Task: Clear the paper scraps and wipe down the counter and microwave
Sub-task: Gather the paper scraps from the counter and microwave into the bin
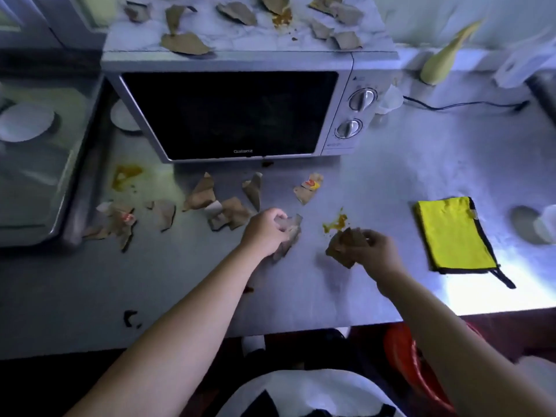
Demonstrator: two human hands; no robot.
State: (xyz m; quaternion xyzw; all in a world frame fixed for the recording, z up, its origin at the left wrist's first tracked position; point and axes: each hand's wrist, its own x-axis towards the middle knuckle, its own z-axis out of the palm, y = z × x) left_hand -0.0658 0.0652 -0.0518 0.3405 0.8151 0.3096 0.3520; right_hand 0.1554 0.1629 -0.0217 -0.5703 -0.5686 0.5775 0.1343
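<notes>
A kitchen: microwave (228,112) on steel counter (391,182) beside sink (75,188).

Both bare forearms pointing forward, angling slightly inward. Left hand (264,231) curling fingers round pale scrap (292,231). Right hand (377,251) pinching brown scrap (343,246), knuckles facing up.

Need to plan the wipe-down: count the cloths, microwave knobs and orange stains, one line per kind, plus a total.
Cloth: 1
Knobs: 2
Orange stains: 3
Total: 6
</notes>
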